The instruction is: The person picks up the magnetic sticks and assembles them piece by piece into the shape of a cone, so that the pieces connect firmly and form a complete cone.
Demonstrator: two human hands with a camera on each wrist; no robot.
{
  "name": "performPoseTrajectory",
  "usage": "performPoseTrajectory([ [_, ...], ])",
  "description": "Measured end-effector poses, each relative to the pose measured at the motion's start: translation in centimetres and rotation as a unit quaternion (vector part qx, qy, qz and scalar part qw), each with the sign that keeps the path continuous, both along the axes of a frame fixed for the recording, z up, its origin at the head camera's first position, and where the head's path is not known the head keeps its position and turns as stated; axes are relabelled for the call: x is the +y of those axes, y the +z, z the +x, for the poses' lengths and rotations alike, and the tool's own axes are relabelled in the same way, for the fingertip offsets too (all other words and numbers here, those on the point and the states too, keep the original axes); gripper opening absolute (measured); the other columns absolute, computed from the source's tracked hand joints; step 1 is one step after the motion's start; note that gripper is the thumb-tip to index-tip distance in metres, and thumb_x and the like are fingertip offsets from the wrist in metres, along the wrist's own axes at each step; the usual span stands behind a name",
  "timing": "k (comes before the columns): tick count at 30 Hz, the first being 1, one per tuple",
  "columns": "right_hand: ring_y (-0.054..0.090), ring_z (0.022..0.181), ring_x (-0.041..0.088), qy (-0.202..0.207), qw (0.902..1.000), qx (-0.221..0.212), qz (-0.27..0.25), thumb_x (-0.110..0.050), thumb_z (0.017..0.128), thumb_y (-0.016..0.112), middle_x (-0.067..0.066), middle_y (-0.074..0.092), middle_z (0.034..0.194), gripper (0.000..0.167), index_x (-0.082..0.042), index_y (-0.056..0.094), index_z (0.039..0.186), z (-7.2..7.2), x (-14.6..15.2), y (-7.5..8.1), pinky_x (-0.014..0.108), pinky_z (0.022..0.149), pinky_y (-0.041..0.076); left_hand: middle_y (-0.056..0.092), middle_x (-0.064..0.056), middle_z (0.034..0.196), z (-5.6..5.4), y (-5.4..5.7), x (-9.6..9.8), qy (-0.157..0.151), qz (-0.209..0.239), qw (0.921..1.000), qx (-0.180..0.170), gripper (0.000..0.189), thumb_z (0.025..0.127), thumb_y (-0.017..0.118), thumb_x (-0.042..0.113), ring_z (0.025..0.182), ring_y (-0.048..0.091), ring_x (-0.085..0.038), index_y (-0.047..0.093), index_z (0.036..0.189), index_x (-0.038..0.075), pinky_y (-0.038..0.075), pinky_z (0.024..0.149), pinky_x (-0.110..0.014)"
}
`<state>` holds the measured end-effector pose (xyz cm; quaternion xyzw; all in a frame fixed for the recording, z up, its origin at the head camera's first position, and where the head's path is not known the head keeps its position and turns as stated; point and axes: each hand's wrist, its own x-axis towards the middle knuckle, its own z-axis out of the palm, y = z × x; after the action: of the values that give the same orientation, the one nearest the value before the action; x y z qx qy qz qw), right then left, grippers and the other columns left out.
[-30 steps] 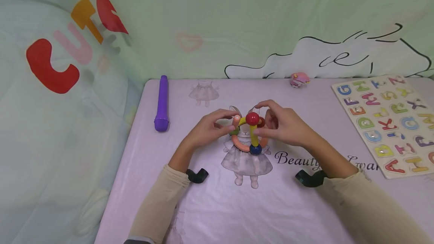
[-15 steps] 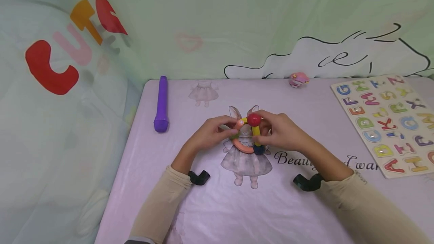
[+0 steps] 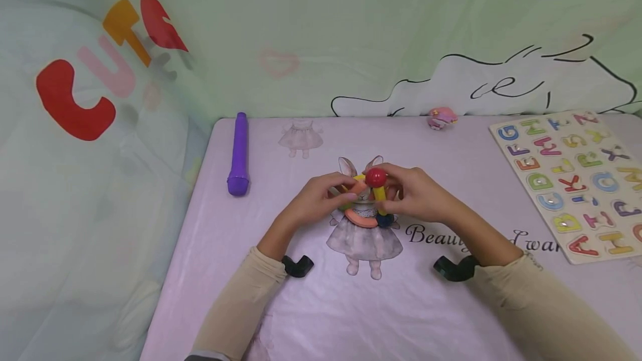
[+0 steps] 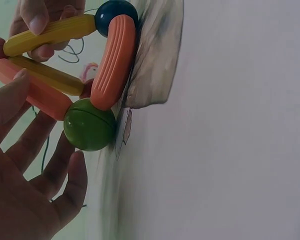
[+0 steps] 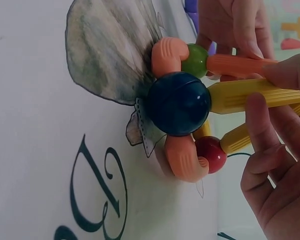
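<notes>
A toy of balls and rods stands on the tabletop between both hands. Curved orange rods [image 3: 360, 218] form its base, joined by a green ball [image 4: 90, 124], a blue ball [image 5: 179, 103] and a red ball [image 5: 211, 155]. My left hand [image 3: 321, 199] pinches a straight orange rod [image 4: 45, 95] that rises from the green ball and leans toward the upper red ball [image 3: 375, 177]. My right hand [image 3: 418, 196] pinches the yellow rod [image 5: 240, 95] between the blue ball and that upper ball. Behind them slants another yellow rod [image 4: 50, 75].
A purple toy microphone [image 3: 239, 155] lies at the left of the table. Toward the back sits a small pink figure [image 3: 442, 118]. A wooden alphabet board [image 3: 572, 183] takes up the right side. Fabric with printed letters [image 3: 75, 99] hangs behind and to the left.
The orange rod in my left hand has tilted rightward to the upper red ball, the hand moving with it. My right hand's raised fingers have come down and closed in on the yellow rod.
</notes>
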<state>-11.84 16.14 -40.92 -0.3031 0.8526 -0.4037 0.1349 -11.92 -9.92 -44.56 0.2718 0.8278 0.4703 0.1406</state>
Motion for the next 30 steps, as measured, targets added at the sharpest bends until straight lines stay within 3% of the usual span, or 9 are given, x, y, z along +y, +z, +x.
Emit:
performPoseTrajectory([
  [10, 0.062, 0.069, 0.011, 0.0, 0.9999, -0.009, 0.01, -0.008, 0.083, 0.08, -0.01, 0.07, 0.078, 0.054, -0.015, 0.058, 0.132, 0.0, -0.2, 0.1, 0.027, 0.065, 0.055, 0.071, 0.001, 0.117, 0.0, 0.1, 0.1, 0.0, -0.02, 0.9998, 0.003, 0.032, 0.1, 0.067, 0.03, 0.109, 0.065, -0.013, 0.068, 0.129, 0.016, 0.054, 0.087, -0.026],
  [16, 0.063, 0.072, 0.011, 0.002, 0.999, -0.028, 0.035, -0.015, 0.083, 0.085, -0.008, 0.07, 0.081, 0.063, -0.019, 0.055, 0.138, -0.1, 0.2, 0.2, 0.027, 0.066, 0.054, 0.071, 0.0, 0.116, 0.0, 0.2, -0.2, -0.007, -0.065, 0.9978, 0.006, 0.033, 0.097, 0.072, 0.026, 0.101, 0.062, -0.014, 0.07, 0.127, 0.014, 0.051, 0.088, -0.028],
  [24, 0.065, 0.08, 0.011, -0.019, 0.997, -0.016, 0.074, -0.014, 0.085, 0.083, -0.001, 0.076, 0.1, 0.068, -0.016, 0.05, 0.144, -0.6, 0.8, 0.6, 0.031, 0.074, 0.055, 0.069, -0.002, 0.114, 0.1, 0.1, -0.4, -0.024, -0.084, 0.9961, -0.013, 0.032, 0.091, 0.078, 0.017, 0.095, 0.063, -0.013, 0.07, 0.123, 0.013, 0.052, 0.084, -0.023],
  [27, 0.066, 0.083, 0.012, -0.034, 0.9954, -0.02, 0.087, -0.015, 0.084, 0.084, 0.002, 0.076, 0.106, 0.061, -0.014, 0.054, 0.137, -0.7, 1.1, 0.5, 0.032, 0.075, 0.055, 0.062, -0.005, 0.123, 0.0, 0.0, -0.3, -0.002, -0.076, 0.9968, -0.026, 0.035, 0.09, 0.079, 0.016, 0.099, 0.066, -0.015, 0.069, 0.123, 0.013, 0.055, 0.086, -0.022],
  [30, 0.065, 0.083, 0.013, -0.029, 0.9937, -0.007, 0.108, -0.017, 0.083, 0.085, 0.002, 0.074, 0.102, 0.045, -0.013, 0.063, 0.122, -0.7, 1.5, 0.1, 0.031, 0.074, 0.054, 0.055, -0.006, 0.125, 0.1, 0.0, -0.2, 0.034, -0.069, 0.996, -0.046, 0.037, 0.089, 0.081, 0.016, 0.101, 0.068, -0.017, 0.069, 0.124, 0.013, 0.057, 0.086, -0.022],
])
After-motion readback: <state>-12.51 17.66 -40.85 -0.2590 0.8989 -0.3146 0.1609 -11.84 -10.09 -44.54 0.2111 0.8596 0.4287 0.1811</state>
